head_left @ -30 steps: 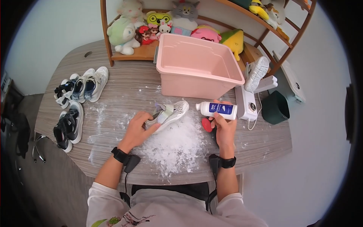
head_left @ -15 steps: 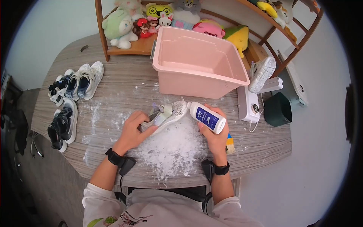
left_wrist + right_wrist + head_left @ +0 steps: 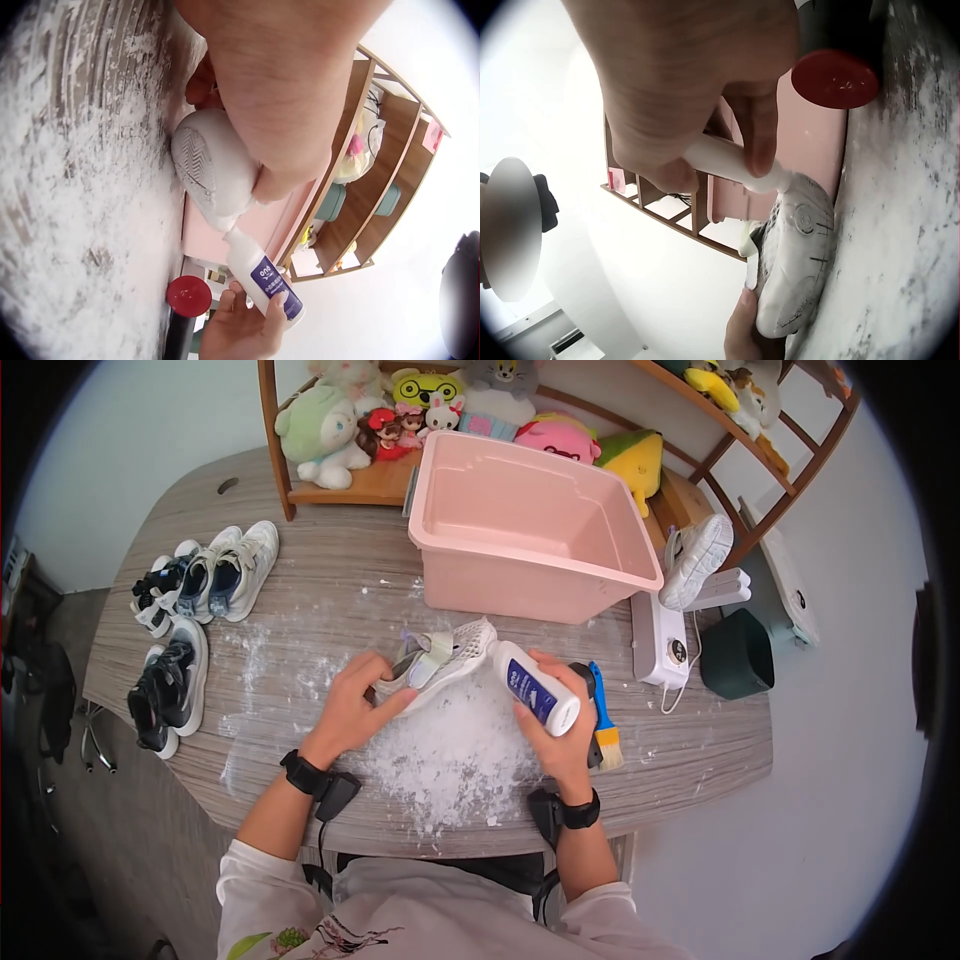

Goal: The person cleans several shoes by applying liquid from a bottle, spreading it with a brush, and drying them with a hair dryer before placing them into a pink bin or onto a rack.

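In the head view my left hand (image 3: 345, 710) grips the heel end of a pale sneaker (image 3: 462, 660) with a light strap, thumb on its near side. My right hand (image 3: 566, 740) holds a white bottle (image 3: 535, 688) with a blue label, its base toward me. The bottle's narrow tip meets the toe of the sneaker (image 3: 799, 255) in the right wrist view. From the left wrist, the bottle (image 3: 251, 259) points at the toe, while the sneaker's heel (image 3: 210, 161) faces the camera. White powder (image 3: 450, 750) lies below the sneaker.
A pink bin (image 3: 520, 595) stands behind the hands. Beside the right hand lies a blue-handled brush (image 3: 605, 730), near a black cylinder with a red end (image 3: 189, 296). Several shoes (image 3: 180, 680) line the left side. A white device (image 3: 658, 645) and a green container (image 3: 737, 655) are at right.
My right hand has turned the bottle from nearly level to slanted and brought its tip left onto the toe. The sneaker's toe has risen slightly. The brush has come into view.
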Action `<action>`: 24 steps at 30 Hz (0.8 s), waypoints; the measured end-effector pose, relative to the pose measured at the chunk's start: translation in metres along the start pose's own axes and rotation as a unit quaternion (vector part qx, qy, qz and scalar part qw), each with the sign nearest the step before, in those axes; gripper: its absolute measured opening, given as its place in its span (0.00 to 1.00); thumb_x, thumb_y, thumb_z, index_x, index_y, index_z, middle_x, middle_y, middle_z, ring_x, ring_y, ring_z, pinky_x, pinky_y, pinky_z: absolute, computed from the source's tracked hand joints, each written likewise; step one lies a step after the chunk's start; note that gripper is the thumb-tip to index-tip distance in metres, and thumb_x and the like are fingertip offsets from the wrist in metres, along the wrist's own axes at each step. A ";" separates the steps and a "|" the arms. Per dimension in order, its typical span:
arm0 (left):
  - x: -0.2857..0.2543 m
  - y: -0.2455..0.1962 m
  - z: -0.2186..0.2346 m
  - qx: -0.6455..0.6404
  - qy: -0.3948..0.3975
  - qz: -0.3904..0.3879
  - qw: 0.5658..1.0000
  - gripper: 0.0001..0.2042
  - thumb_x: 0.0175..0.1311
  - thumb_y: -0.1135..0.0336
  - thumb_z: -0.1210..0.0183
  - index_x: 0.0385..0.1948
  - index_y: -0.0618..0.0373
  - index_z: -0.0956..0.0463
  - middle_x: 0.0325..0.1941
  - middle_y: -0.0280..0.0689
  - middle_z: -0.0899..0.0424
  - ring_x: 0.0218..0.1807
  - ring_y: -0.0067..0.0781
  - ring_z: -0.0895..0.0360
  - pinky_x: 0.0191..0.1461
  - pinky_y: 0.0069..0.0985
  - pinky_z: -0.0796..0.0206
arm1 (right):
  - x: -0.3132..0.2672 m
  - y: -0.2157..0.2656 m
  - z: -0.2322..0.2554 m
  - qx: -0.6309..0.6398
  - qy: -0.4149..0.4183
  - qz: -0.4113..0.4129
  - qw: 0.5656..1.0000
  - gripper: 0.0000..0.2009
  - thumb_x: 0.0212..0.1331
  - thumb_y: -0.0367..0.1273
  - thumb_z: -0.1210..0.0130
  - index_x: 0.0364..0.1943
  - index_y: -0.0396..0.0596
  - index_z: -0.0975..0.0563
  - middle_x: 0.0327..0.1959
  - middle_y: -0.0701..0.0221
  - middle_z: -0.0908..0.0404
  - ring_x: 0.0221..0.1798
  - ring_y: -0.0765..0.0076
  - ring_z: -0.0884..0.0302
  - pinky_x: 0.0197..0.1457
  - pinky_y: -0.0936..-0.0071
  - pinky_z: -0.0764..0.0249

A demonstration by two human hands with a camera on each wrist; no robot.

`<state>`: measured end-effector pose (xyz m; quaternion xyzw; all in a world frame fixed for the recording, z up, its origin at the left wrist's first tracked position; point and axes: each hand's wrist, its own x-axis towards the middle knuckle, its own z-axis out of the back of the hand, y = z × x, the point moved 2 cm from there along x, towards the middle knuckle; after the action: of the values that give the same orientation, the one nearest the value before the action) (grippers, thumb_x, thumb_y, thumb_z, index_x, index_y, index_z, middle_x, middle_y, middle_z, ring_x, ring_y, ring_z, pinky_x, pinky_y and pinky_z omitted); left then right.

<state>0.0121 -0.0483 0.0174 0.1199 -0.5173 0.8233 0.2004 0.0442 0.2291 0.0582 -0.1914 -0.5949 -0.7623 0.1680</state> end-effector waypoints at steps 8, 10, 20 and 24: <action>-0.001 0.002 -0.001 0.015 -0.011 0.026 0.999 0.18 0.58 0.61 0.29 0.27 0.61 0.30 0.29 0.37 0.28 0.27 0.28 0.32 0.27 0.26 0.38 | -0.006 0.015 -0.019 -0.045 0.097 0.077 0.991 0.25 0.45 0.22 0.32 0.52 0.39 0.23 0.58 0.51 0.19 0.58 0.51 0.18 0.60 0.63 0.23; -0.001 0.004 0.000 0.012 -0.008 0.029 0.999 0.18 0.59 0.61 0.29 0.27 0.61 0.31 0.30 0.36 0.28 0.27 0.28 0.33 0.26 0.25 0.38 | -0.005 0.010 -0.018 -0.050 0.082 0.069 0.993 0.25 0.45 0.21 0.32 0.52 0.39 0.23 0.58 0.51 0.20 0.58 0.50 0.18 0.60 0.63 0.23; -0.001 -0.004 0.001 -0.035 0.032 0.037 0.998 0.14 0.59 0.66 0.33 0.29 0.62 0.31 0.33 0.40 0.26 0.34 0.34 0.30 0.37 0.28 0.37 | -0.009 0.014 -0.027 -0.071 0.094 0.099 0.988 0.26 0.44 0.21 0.30 0.52 0.39 0.23 0.59 0.51 0.20 0.60 0.49 0.19 0.61 0.63 0.23; -0.001 -0.001 0.002 -0.018 0.031 0.017 0.999 0.13 0.61 0.65 0.33 0.30 0.63 0.29 0.34 0.39 0.26 0.35 0.32 0.27 0.34 0.26 0.34 | -0.008 0.010 -0.023 -0.085 0.041 0.074 0.993 0.26 0.44 0.21 0.31 0.53 0.39 0.23 0.59 0.52 0.20 0.60 0.50 0.19 0.61 0.63 0.23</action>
<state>0.0137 -0.0500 0.0188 0.0825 -0.5273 0.8206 0.2045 0.0534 0.2046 0.0577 -0.2174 -0.5046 -0.8030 0.2309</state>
